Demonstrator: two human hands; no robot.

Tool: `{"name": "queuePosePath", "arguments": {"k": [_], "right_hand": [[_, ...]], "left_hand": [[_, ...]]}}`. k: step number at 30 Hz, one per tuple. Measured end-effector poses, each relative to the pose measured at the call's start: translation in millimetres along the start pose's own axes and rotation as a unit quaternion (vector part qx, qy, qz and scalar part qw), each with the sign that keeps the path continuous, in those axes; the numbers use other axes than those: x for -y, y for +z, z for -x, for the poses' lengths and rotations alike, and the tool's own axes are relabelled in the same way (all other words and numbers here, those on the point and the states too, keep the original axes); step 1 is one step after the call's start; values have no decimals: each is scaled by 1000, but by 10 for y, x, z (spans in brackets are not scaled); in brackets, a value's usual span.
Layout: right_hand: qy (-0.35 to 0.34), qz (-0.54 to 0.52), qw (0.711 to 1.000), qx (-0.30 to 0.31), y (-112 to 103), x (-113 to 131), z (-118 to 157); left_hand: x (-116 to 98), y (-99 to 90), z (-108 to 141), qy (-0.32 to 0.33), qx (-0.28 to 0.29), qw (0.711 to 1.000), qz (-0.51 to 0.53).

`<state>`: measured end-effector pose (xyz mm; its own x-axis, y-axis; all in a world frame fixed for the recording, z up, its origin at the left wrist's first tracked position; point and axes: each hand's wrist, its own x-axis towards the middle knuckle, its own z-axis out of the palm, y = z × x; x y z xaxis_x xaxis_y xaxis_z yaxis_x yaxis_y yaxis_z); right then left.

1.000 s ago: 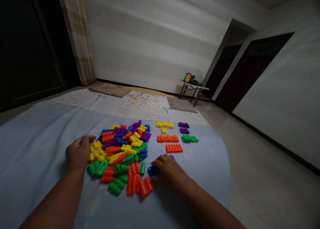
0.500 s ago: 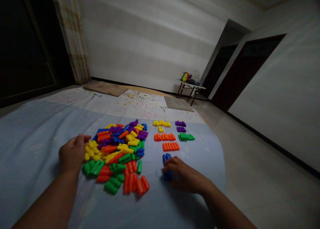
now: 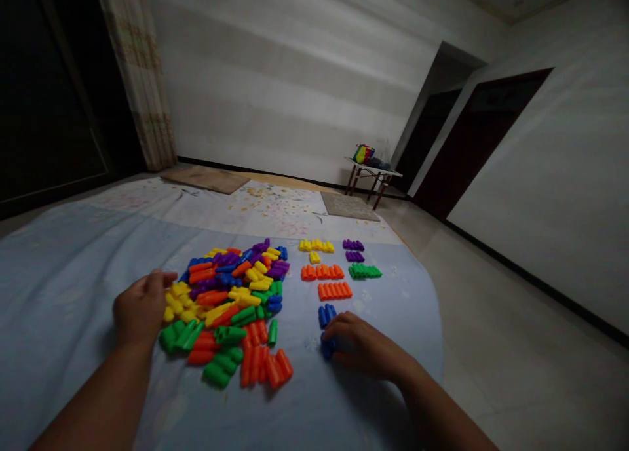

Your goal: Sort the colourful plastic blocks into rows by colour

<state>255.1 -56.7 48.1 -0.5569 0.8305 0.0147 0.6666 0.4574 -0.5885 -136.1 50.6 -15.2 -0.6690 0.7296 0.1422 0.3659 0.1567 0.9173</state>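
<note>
My right hand [image 3: 361,343] is at the right of the cloth, its fingers closed around a blue bullet-shaped plastic block [image 3: 327,347]. Just beyond the fingertips lie more blue blocks [image 3: 325,315] side by side, partly covered by the hand. My left hand [image 3: 142,307] rests at the left edge of a mixed pile of blocks [image 3: 230,280], next to the yellow blocks [image 3: 179,300]. Its fingers point toward the pile, the upper one stretched out, and I see nothing held in it. Orange blocks [image 3: 253,364] and green blocks [image 3: 223,367] form the pile's near side.
Short rows stand right of the pile: yellow blocks [image 3: 317,246], orange blocks [image 3: 335,291], purple blocks [image 3: 354,245] and green blocks [image 3: 364,271]. A light blue cloth [image 3: 393,320] lies beneath. Two flat boards [image 3: 351,206] are at its far edge. A small table [image 3: 376,168] stands behind.
My right hand has shifted slightly nearer with its fingers on the near blue block, showing more of the blue blocks beyond. My left hand stays beside the pile. The view has tilted slightly.
</note>
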Motion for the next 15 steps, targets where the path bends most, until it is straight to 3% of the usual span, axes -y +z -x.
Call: {"name": "queuePosePath", "arguments": {"k": [3, 6, 11, 15], "right_hand": [[-1, -13, 999, -43, -39, -27, -64], [16, -35, 990, -138, -62, -120, -232], [78, -116, 935, -326, 16, -424, -520], [112, -188, 898, -381, 132, -664, -527]], "left_hand": [[-19, 1, 19, -6, 4, 1000, 7], [-5, 8, 17, -3, 2, 1000, 7], [40, 8, -27, 4, 1, 1000, 1], [2, 2, -40, 7, 6, 1000, -13]]}}
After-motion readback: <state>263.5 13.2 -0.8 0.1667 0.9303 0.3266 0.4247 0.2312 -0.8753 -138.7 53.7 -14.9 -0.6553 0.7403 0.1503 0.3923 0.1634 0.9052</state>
